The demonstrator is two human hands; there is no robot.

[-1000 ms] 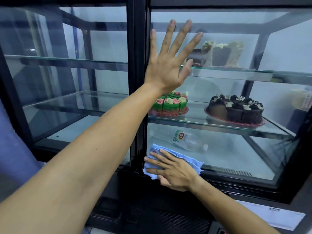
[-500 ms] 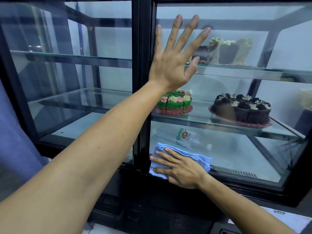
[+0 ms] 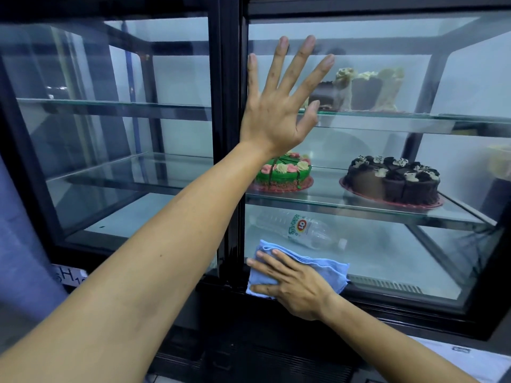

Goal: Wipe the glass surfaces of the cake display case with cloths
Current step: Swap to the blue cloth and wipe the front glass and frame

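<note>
The display case [image 3: 229,134] fills nearly the whole frame: a black-framed cabinet with two glass panels side by side, split by a dark upright post just left of the centre. Its glass [image 3: 387,258] looks slightly hazy and bluish, with pale reflections across the left panel. Glass shelves run across both halves.

The left hand [image 3: 279,106] is in the upper middle of the frame, flat against the right panel beside the post, fingers straight and spread wide, pointing up. Its forearm runs down to the lower left corner.

The right hand [image 3: 293,286] is in the lower middle, fingers straight and slightly apart, pressing a cloth [image 3: 326,266] flat onto the bottom left corner of the right panel, where the glass meets the black lower frame. The cloth is light blue, soft and folded into layers, with its folded edges sticking out above and to the right of the hand.

Behind the right panel, a green cake [image 3: 287,172] with pink and cream rosettes sits on the middle shelf, partly hidden by the left wrist. To its right on the same shelf is a chocolate cake [image 3: 392,181] cut into slices, on a red board. On the top shelf, right of the left hand, stand dark cake pieces [image 3: 365,89] with cream piping. A plastic water bottle [image 3: 301,230] lies on its side on the case floor, just above the cloth.
</note>
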